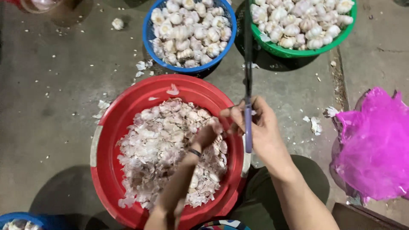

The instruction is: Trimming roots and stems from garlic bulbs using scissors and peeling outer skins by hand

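Red basin point(106, 140) holding garlic skins point(162, 145), light, papery. Left hand point(206, 135) pinching small piece above basin, contents unclear. Right hand point(260, 127) gripping scissors point(248, 123) by handle at basin's right rim; blades stiff, sharp.

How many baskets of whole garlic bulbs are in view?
2: a blue basket at top centre and a green basket at top right. A blue rim at bottom left may be a third, mostly cut off.

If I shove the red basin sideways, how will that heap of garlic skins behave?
The garlic skins look thin and papery, so probably very light and apt to flutter out. They are heaped loosely, so the pile would likely slump. The red basin itself seems rigid and should slide on the floor.
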